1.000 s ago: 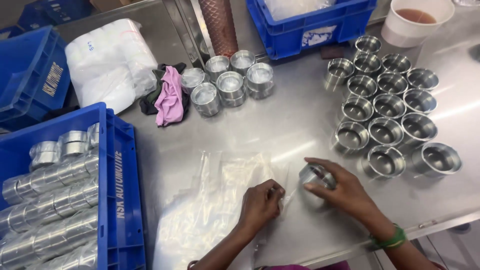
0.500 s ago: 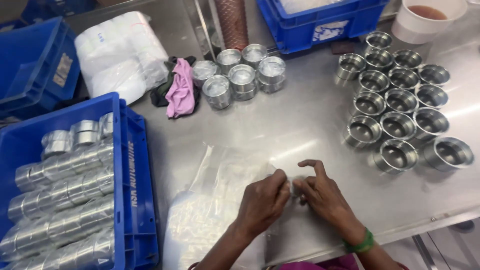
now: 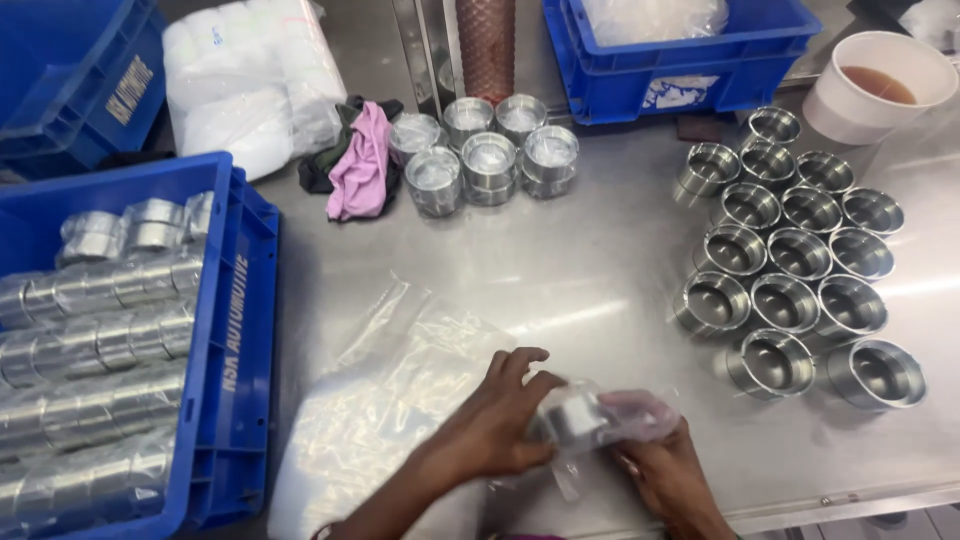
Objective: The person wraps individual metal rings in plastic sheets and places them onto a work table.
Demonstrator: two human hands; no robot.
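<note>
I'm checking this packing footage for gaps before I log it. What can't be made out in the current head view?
- Metal ring: wrapped in a clear bag, covered partly by the left hand; its finish is unreadable.
- Right hand: fingers hidden under the bag, wrist cut by the bottom edge.
- Blue crate: cut by the left edge, so its wrapped parts can't be counted.
- White cup: the brown liquid's kind is unclear.

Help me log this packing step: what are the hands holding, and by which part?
Both hands hold a metal ring inside a clear plastic bag: left hand on its left side, right hand under the bag's right end.
</note>
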